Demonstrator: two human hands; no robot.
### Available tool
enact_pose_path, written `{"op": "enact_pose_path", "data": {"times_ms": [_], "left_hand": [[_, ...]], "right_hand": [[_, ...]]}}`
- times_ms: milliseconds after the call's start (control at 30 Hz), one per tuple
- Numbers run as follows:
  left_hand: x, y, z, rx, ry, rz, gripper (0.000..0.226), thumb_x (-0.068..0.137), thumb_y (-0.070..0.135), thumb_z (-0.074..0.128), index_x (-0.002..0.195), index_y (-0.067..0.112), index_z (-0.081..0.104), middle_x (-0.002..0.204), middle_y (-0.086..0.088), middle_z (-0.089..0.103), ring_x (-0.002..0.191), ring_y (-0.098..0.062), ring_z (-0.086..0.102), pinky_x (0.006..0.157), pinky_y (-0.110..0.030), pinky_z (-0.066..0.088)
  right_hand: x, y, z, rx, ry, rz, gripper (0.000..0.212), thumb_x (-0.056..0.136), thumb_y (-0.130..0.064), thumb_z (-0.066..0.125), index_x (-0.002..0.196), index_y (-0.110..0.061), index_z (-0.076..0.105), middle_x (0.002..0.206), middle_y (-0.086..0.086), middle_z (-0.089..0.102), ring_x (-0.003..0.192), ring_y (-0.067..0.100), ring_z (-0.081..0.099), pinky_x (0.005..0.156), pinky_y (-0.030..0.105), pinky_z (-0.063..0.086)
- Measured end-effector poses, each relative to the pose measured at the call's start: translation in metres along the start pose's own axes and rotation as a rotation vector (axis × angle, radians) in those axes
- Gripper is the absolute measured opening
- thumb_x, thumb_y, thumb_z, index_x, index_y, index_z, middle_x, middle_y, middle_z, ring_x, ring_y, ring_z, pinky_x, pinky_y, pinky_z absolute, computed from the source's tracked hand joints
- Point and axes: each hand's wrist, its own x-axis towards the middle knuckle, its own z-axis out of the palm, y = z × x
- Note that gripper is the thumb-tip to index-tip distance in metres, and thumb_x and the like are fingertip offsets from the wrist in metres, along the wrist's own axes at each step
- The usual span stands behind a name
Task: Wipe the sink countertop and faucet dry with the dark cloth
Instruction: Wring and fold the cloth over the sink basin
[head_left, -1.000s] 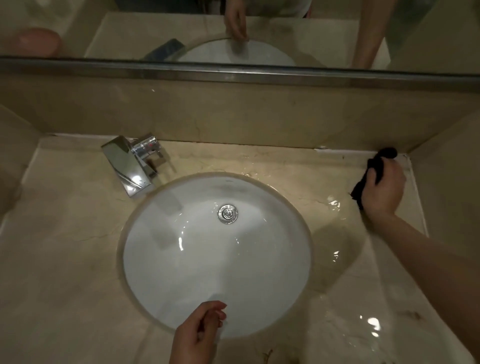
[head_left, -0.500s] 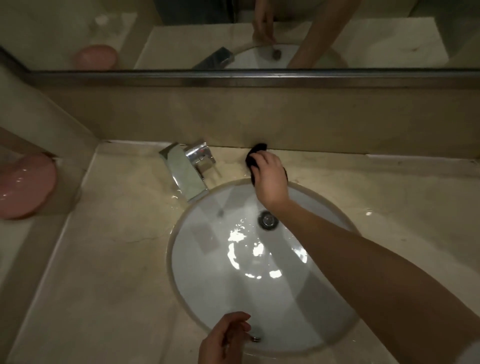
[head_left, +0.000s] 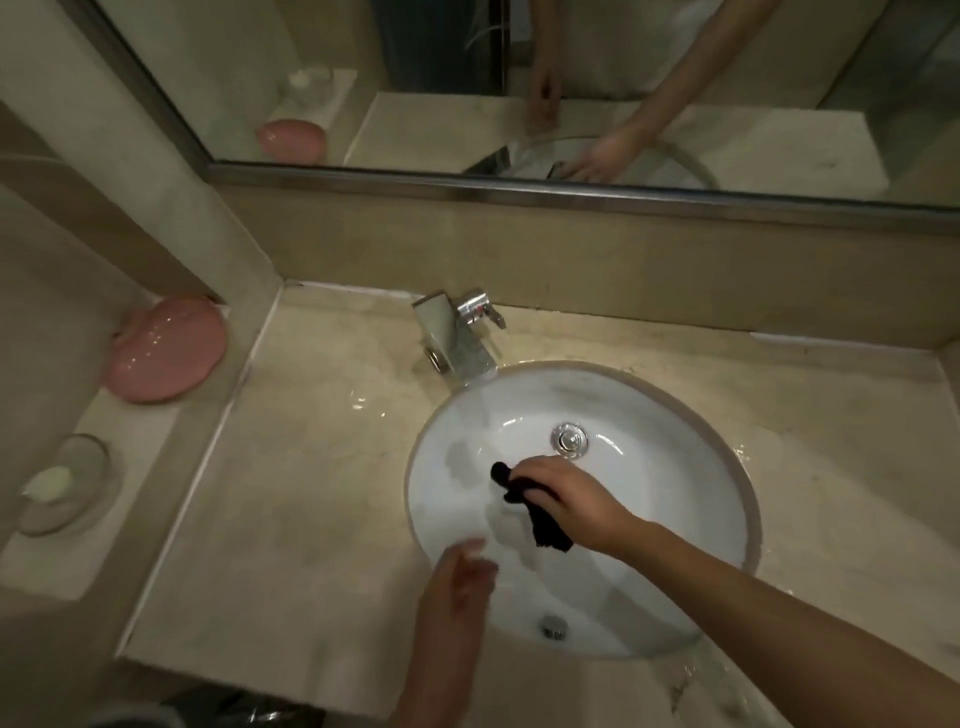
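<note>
Fingers of the right hand (head_left: 566, 501) are clenching around the dark cloth (head_left: 540, 519), bunching it up over the white basin of the sink (head_left: 649, 519), just nearer the person than the drain (head_left: 570, 439). One end of the cloth is poking out past the knuckles towards the left wall of the basin, and the other end is hanging out from under the palm. Whether the cloth is touching the porcelain, I cannot tell. The left hand (head_left: 460, 582) is hovering at the near left rim of the sink, blurred, with fingers looking loosely spread and holding nothing. Behind the sink, the chrome faucet (head_left: 457, 335) is standing on the countertop (head_left: 311, 467) with its spout reaching over the far rim. Water is glistening on the countertop just left of the sink, beside the faucet's base, and also off the right rim. Well left of the sink, a pink dish (head_left: 166, 348) is leaning in the corner of a lower ledge, and a clear glass dish (head_left: 67, 483) holding a pale lump is sitting nearer on that ledge. A mirror (head_left: 571, 78) is running along the wall behind the sink, reflecting both arms.
</note>
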Motion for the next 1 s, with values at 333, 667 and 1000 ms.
{"op": "enact_pose_path", "data": {"times_ms": [333,667,1000], "left_hand": [[0.014,0.063,0.035,0.113,-0.476,0.08,0.044,0.082,0.027,0.077,0.122,0.034,0.06,0.108,0.009,0.072,0.099,-0.003,0.069,0.088,-0.022,0.054],[0.009,0.098,0.035,0.24,-0.681,0.024,0.019,0.086,0.022,0.044,0.092,0.016,0.061,0.075,-0.003,0.062,0.067,-0.022,0.06,0.065,-0.037,0.051],[-0.002,0.096,0.048,-0.048,-0.659,-0.085,0.049,0.083,0.044,0.078,0.126,0.028,0.058,0.117,0.006,0.07,0.103,-0.008,0.069,0.089,-0.038,0.059]], "right_hand": [[-0.077,-0.075,-0.014,0.93,0.414,0.43,0.027,0.096,-0.013,0.064,0.122,-0.017,0.061,0.116,-0.003,0.071,0.114,0.016,0.066,0.095,0.029,0.05],[-0.116,-0.057,-0.044,-0.403,0.16,-0.071,0.064,0.095,-0.035,0.062,0.152,-0.033,0.034,0.154,-0.012,0.034,0.141,0.007,0.034,0.113,0.022,0.029],[-0.098,-0.081,-0.033,0.248,0.566,0.467,0.022,0.09,-0.028,0.068,0.112,-0.03,0.066,0.09,-0.016,0.071,0.083,-0.002,0.066,0.073,0.027,0.053]]}}
